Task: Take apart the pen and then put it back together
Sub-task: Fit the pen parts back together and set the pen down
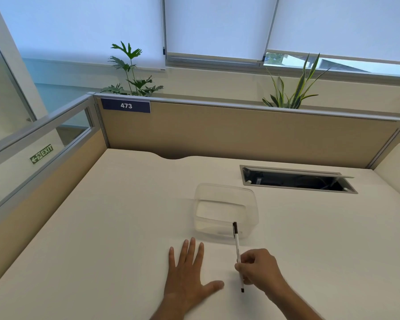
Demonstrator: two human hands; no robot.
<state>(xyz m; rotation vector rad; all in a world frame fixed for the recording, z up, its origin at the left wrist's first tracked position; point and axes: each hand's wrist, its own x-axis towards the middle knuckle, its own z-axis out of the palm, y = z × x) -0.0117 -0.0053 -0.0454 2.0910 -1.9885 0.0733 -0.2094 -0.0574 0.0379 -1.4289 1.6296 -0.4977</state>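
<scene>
Right hand pinching the pen mid-barrel, lifted above the table, capped end angled toward the clear plastic tub. Left hand flat, fingers spread, grasping nothing. Slim white barrel, dark cap and end plug; likely light, stiff, smooth plastic (slippery, probably). Best gripped at both ends, barrel steadied, cap pulled straight off.

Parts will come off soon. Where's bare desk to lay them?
Bare: the desk left of the left hand, and right of the right hand below the cable hatch. Crowded: the clear container just beyond the pen.
</scene>
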